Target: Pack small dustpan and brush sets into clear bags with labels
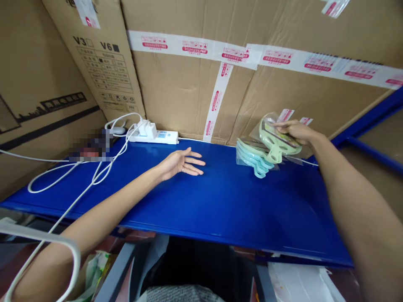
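Note:
My right hand (294, 129) is closed on a pale green plastic item (276, 153) wrapped in a clear bag. That item has a rounded frame and a short handle with a hole; its exact kind I cannot make out. Just below and left of it lies a stack of similar light blue and green plastic items (256, 158), also in clear wrapping, on the blue table (208, 205). My left hand (181, 163) hovers above or rests on the table's middle, fingers spread and nothing in them. A ring shows on one finger.
A white power strip (163, 136) with a plugged-in adapter sits at the back left. White cables (102, 167) loop over the table's left side. Taped cardboard (176, 84) walls the back, and a blue metal frame (362, 117) stands at the right.

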`<state>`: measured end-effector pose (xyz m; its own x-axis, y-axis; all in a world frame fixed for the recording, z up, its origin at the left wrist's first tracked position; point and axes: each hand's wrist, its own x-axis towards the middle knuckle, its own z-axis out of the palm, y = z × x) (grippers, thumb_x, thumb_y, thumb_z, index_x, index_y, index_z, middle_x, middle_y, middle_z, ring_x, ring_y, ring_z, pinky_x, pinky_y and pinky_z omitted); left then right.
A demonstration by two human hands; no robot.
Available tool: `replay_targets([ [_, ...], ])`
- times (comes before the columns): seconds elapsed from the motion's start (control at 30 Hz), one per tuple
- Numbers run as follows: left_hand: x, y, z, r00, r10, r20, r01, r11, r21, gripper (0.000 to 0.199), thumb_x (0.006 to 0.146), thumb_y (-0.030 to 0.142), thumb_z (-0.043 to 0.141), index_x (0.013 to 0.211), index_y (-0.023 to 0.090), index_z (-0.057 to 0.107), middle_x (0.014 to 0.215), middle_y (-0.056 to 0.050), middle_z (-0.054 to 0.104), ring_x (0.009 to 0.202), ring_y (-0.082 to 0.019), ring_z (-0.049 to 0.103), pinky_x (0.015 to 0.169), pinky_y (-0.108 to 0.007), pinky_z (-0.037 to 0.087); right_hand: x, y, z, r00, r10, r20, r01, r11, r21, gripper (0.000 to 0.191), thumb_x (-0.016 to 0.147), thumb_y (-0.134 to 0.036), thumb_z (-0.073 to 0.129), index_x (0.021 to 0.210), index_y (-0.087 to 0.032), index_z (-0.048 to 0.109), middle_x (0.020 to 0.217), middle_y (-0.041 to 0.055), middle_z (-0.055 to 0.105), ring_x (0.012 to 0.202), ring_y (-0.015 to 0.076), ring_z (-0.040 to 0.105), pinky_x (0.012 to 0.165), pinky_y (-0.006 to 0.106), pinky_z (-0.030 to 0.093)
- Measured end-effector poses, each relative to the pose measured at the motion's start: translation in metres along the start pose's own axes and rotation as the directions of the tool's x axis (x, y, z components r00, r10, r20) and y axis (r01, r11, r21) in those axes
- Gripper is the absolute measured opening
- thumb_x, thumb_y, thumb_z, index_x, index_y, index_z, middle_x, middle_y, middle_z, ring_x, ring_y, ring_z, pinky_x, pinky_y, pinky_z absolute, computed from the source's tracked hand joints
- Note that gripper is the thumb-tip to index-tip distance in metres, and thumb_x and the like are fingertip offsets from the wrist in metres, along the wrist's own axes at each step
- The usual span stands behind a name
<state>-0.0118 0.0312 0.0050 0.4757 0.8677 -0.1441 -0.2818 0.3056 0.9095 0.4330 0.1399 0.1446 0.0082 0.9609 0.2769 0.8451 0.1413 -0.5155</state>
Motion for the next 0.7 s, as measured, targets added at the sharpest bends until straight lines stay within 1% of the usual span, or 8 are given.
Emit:
replay_targets([
  [0.13,0.001,-0.003,-0.001,1.000,-0.011,-0.001,0.011,1.000,0.019,0.045,0.113,0.045,0.049,0.123,0.009,0.074,0.125,-0.029,0.079,0.093,-0.039,0.085,0.080,-0.048,0.070,0.015,0.010,0.030,0.968,-0.025,0.252,0.044,0.997,-0.069,0.029,0.096,-0.005,0.066,0.118,-0.004,0.084,0.116,0.0198,0.084,0.089,0.0156,0.074,0.088,0.028,0.053],
  [0.23,0.002,-0.004,-0.003,1.000,-0.021,-0.004,0.021,0.999,0.037,0.045,0.112,0.047,0.051,0.122,0.009,0.075,0.123,-0.028,0.079,0.092,-0.038,0.085,0.079,-0.048,0.070,0.027,0.009,0.049,0.953,-0.043,0.299,0.095,0.983,-0.160,0.025,0.096,-0.011,0.071,0.116,-0.005,0.085,0.117,0.0180,0.084,0.097,0.0180,0.074,0.094,0.030,0.050],
  [0.33,0.002,-0.004,-0.004,0.999,-0.031,-0.026,0.032,0.998,0.049,0.046,0.112,0.047,0.052,0.121,0.009,0.075,0.120,-0.027,0.080,0.089,-0.038,0.085,0.076,-0.046,0.070,0.027,0.001,0.051,0.954,-0.036,0.296,0.125,0.950,-0.287,0.024,0.095,-0.014,0.075,0.114,-0.003,0.085,0.118,0.0220,0.083,0.103,0.0236,0.074,0.097,0.035,0.048],
  [0.43,0.002,-0.004,-0.003,0.998,-0.042,-0.053,0.045,0.998,0.051,0.046,0.114,0.045,0.046,0.119,0.009,0.074,0.117,-0.027,0.081,0.087,-0.037,0.085,0.074,-0.046,0.070,0.007,-0.015,0.035,0.984,-0.067,0.164,0.128,0.911,-0.392,0.035,0.104,-0.022,0.066,0.128,0.000,0.080,0.125,0.0283,0.079,0.115,0.0311,0.073,0.103,0.043,0.046],
  [0.5,0.002,-0.004,-0.002,0.998,-0.039,-0.056,0.042,0.998,0.056,0.047,0.115,0.044,0.044,0.118,0.009,0.074,0.116,-0.026,0.082,0.086,-0.037,0.085,0.074,-0.047,0.070,-0.015,-0.027,0.023,0.987,-0.146,0.063,0.159,0.889,-0.430,0.043,0.110,-0.036,0.060,0.133,-0.005,0.079,0.127,0.0251,0.079,0.122,0.0341,0.072,0.106,0.045,0.046],
  [0.53,0.002,-0.004,-0.001,0.998,-0.036,-0.054,0.039,0.997,0.060,0.047,0.115,0.044,0.044,0.117,0.009,0.074,0.116,-0.026,0.082,0.086,-0.037,0.085,0.074,-0.047,0.070,-0.026,-0.033,0.019,0.984,-0.154,0.088,0.177,0.887,-0.426,0.047,0.111,-0.043,0.058,0.134,-0.009,0.080,0.129,0.0228,0.079,0.124,0.0353,0.072,0.106,0.046,0.047],
  [0.63,0.002,-0.006,-0.001,0.999,-0.034,-0.041,0.037,0.997,0.069,0.046,0.113,0.046,0.047,0.115,0.009,0.075,0.115,-0.026,0.082,0.085,-0.038,0.085,0.074,-0.048,0.070,-0.056,-0.044,0.020,0.930,-0.121,0.347,0.255,0.892,-0.373,0.057,0.111,-0.058,0.050,0.148,-0.022,0.072,0.144,0.0140,0.075,0.132,0.0366,0.069,0.111,0.047,0.049],
  [0.7,0.002,-0.008,0.000,0.999,-0.030,-0.032,0.033,0.997,0.069,0.046,0.113,0.047,0.049,0.116,0.009,0.074,0.115,-0.027,0.082,0.086,-0.037,0.085,0.074,-0.048,0.070,-0.066,-0.044,0.028,0.898,-0.101,0.428,0.277,0.887,-0.370,0.062,0.111,-0.060,0.047,0.158,-0.022,0.063,0.153,0.0134,0.069,0.138,0.0385,0.066,0.118,0.050,0.048],
])
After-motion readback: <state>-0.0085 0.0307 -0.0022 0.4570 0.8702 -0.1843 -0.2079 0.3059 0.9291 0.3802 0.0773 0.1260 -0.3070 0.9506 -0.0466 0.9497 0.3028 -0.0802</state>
